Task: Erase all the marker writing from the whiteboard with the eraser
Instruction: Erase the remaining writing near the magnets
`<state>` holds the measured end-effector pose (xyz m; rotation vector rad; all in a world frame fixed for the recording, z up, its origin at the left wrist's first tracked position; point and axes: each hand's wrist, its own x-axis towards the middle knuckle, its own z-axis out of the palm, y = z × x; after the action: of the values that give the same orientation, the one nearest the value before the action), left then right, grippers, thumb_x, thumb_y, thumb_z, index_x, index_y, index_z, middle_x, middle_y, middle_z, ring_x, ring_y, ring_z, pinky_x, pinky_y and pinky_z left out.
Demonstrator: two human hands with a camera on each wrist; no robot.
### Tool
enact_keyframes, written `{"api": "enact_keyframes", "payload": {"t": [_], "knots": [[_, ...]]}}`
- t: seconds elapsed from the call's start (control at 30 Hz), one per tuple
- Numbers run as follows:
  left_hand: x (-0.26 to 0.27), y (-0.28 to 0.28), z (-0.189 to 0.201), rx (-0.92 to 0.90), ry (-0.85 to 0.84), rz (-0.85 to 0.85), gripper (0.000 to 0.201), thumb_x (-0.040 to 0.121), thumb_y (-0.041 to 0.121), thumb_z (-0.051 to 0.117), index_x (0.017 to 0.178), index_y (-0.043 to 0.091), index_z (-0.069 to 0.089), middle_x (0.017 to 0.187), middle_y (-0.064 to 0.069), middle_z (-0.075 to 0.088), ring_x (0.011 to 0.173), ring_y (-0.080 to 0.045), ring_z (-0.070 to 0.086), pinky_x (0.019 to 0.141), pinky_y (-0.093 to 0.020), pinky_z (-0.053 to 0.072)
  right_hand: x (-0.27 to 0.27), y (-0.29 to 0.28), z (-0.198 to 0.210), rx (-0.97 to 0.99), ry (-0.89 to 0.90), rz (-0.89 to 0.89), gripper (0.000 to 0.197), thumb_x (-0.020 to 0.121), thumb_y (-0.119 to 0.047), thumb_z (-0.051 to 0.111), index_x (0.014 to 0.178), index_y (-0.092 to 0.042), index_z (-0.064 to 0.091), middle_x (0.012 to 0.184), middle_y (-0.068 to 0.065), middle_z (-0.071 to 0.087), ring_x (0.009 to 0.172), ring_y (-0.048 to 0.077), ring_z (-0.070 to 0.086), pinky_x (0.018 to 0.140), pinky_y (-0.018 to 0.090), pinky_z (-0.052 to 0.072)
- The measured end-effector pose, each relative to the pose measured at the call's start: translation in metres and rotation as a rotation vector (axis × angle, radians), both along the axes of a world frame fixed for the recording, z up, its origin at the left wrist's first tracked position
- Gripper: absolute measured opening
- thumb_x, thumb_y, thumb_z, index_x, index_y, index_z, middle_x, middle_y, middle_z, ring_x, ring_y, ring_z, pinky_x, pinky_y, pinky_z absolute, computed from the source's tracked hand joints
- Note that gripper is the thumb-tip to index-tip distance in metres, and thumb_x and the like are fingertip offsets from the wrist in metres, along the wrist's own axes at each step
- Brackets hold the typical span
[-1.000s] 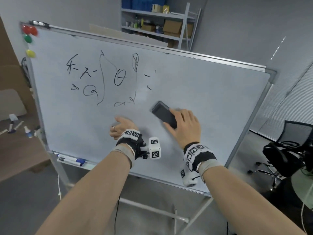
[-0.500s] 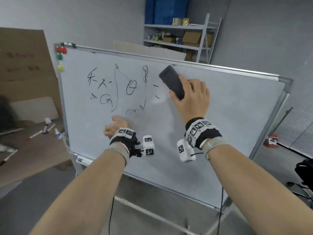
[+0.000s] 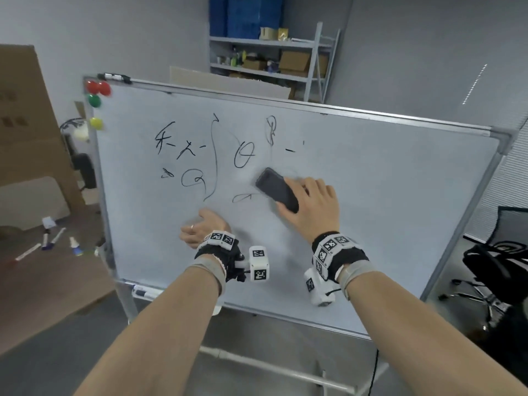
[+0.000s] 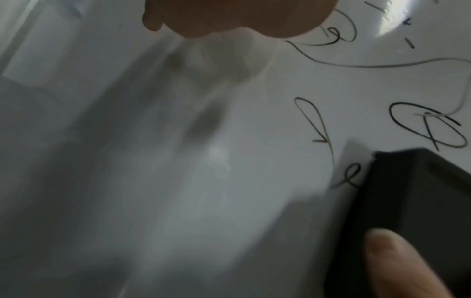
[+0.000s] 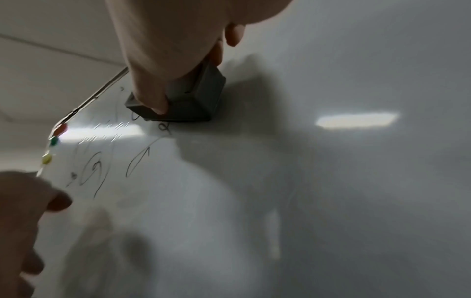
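Note:
A white whiteboard (image 3: 371, 195) on a stand carries black marker writing (image 3: 183, 150) on its upper left half. My right hand (image 3: 310, 208) grips a dark rectangular eraser (image 3: 276, 189) and presses it flat on the board, just right of a small loop mark (image 3: 241, 197). In the right wrist view the eraser (image 5: 183, 100) sits under my thumb and fingers, with scribbles (image 5: 137, 161) below it. My left hand (image 3: 201, 228) hovers low at the board, fingers loosely curled and holding nothing. The left wrist view shows the eraser (image 4: 413, 201) and the marks (image 4: 428, 125).
Red, green and yellow magnets (image 3: 95, 102) stick to the board's top left corner. Markers (image 3: 144, 292) lie in the tray at the lower left. Markers and a small bottle (image 3: 51, 238) lie on the brown surface at left. An office chair (image 3: 497, 261) stands at right, shelves (image 3: 268, 52) behind.
My right hand has swept the eraser down from near the board's top to its middle; the short strokes beside the dash are wiped. The left hand has stayed in place.

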<state>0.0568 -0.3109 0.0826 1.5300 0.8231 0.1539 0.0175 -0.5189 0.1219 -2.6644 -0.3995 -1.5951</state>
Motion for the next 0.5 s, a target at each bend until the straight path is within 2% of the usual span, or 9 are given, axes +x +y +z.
{"api": "enact_keyframes", "payload": {"t": [0.07, 0.17, 0.27, 0.37, 0.5], "knots": [[0.004, 0.009, 0.001, -0.027, 0.020, 0.064, 0.070, 0.103, 0.044, 0.030, 0.157, 0.002, 0.015, 0.163, -0.018, 0.011, 0.149, -0.034, 0.014, 0.123, -0.040, 0.010, 0.002, 0.000, 0.014, 0.092, -0.070, -0.089, 0.048, 0.089, -0.052, 0.063, 0.123, -0.018, 0.067, 0.100, 0.005, 0.064, 0.087, 0.030, 0.057, 0.075, 0.040, 0.043], [0.009, 0.018, -0.002, -0.119, 0.048, 0.109, 0.078, 0.100, 0.052, 0.034, 0.158, 0.005, 0.010, 0.164, -0.014, 0.007, 0.148, -0.033, 0.016, 0.121, -0.041, 0.010, 0.006, -0.005, 0.046, 0.244, -0.161, -0.285, 0.050, 0.095, -0.050, 0.059, 0.132, -0.016, 0.061, 0.111, 0.008, 0.062, 0.097, 0.031, 0.056, 0.082, 0.042, 0.043], [0.012, 0.022, -0.010, -0.162, 0.070, 0.144, 0.083, 0.093, 0.058, 0.039, 0.153, 0.004, 0.022, 0.158, -0.016, 0.018, 0.142, -0.038, 0.028, 0.118, -0.045, 0.018, 0.009, -0.001, 0.062, 0.346, -0.211, -0.375, 0.051, 0.097, -0.049, 0.057, 0.134, -0.013, 0.058, 0.116, 0.011, 0.061, 0.100, 0.033, 0.056, 0.085, 0.041, 0.041], [0.017, 0.021, -0.015, -0.200, 0.089, 0.151, 0.087, 0.093, 0.061, 0.040, 0.155, 0.003, 0.018, 0.160, -0.018, 0.017, 0.146, -0.036, 0.023, 0.120, -0.044, 0.013, 0.012, 0.012, 0.054, 0.333, -0.178, -0.350, 0.051, 0.097, -0.047, 0.058, 0.134, -0.013, 0.057, 0.118, 0.011, 0.060, 0.102, 0.033, 0.055, 0.086, 0.041, 0.042], [0.024, 0.018, -0.019, -0.232, 0.097, 0.163, 0.088, 0.095, 0.063, 0.039, 0.155, 0.002, 0.018, 0.159, -0.020, 0.018, 0.147, -0.037, 0.021, 0.122, -0.044, 0.012, 0.015, 0.030, 0.030, 0.142, -0.051, -0.187, 0.052, 0.088, -0.047, 0.065, 0.130, -0.017, 0.061, 0.111, 0.007, 0.060, 0.097, 0.030, 0.053, 0.083, 0.042, 0.045]]}}
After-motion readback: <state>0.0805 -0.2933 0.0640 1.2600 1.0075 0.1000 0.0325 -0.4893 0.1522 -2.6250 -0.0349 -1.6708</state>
